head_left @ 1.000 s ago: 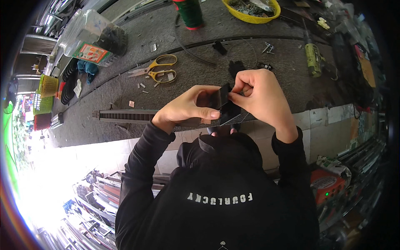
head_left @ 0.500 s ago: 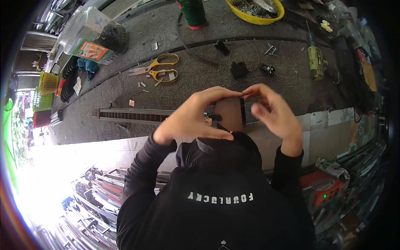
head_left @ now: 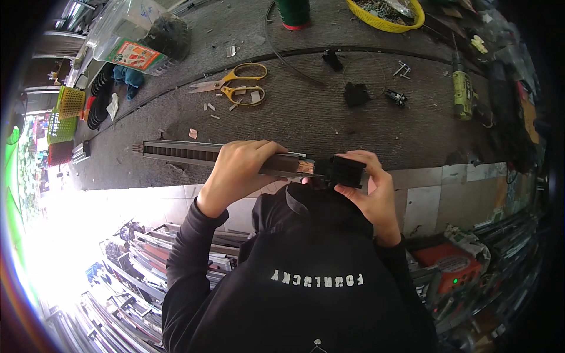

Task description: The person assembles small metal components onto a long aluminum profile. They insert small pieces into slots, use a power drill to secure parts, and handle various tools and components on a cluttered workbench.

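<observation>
Left hand [head_left: 238, 170] wraps the long dark channel [head_left: 183, 152] near its right end; right hand [head_left: 375, 194], fingers spread wide half a second ago, now closes on a black block [head_left: 346, 172] just beside that end. Channel lies along the near edge of the bench [head_left: 306, 120], copper-coloured piece [head_left: 305, 167] showing at its tip. Change puts both hands on the work, parts roughly in line; can't tell if block is joined. Scissors [head_left: 222, 83] lie untouched beyond.
</observation>
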Demonstrator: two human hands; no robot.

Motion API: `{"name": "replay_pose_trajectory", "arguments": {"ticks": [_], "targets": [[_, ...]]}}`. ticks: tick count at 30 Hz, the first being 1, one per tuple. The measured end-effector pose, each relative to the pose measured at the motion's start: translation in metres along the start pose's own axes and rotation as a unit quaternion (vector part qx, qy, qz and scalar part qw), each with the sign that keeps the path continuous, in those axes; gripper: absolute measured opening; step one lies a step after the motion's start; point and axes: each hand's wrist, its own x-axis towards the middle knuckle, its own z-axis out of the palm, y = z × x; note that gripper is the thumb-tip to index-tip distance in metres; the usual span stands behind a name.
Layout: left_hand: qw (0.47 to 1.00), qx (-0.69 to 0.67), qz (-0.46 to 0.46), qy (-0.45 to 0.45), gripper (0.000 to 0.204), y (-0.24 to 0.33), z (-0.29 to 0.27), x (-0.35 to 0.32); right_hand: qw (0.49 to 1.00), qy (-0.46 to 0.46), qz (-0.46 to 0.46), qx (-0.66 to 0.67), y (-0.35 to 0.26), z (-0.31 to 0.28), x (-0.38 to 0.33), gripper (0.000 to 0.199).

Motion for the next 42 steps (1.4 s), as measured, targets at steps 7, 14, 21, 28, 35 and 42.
{"name": "replay_pose_trajectory", "arguments": {"ticks": [7, 14, 21, 28, 35, 42], "targets": [[0.995, 0.016, 0.067, 0.070, 0.043, -0.007, 0.007, 0.003, 0.993, -0.022, 0.079, 0.081, 0.002, 0.032, 0.003, 0.046], [0.993, 0.041, 0.078, 0.079, 0.040, -0.009, 0.007, 0.002, 0.984, -0.001, 0.115, 0.133, -0.003, 0.041, -0.003, 0.046], [0.992, 0.022, 0.093, 0.084, 0.041, -0.005, -0.004, -0.002, 0.997, -0.003, 0.027, 0.072, -0.004, 0.037, 0.001, 0.046], [0.989, 0.016, 0.111, 0.096, 0.046, -0.006, -0.004, -0.003, 0.996, 0.004, 0.053, 0.067, -0.009, 0.040, 0.001, 0.046], [0.986, 0.012, 0.116, 0.121, 0.048, -0.007, 0.003, -0.004, 0.995, -0.051, -0.001, -0.085, -0.020, 0.026, 0.007, 0.047], [0.988, 0.002, 0.104, 0.110, 0.048, -0.006, 0.004, -0.005, 0.993, -0.074, -0.065, -0.066, -0.009, 0.023, 0.012, 0.051]]}}
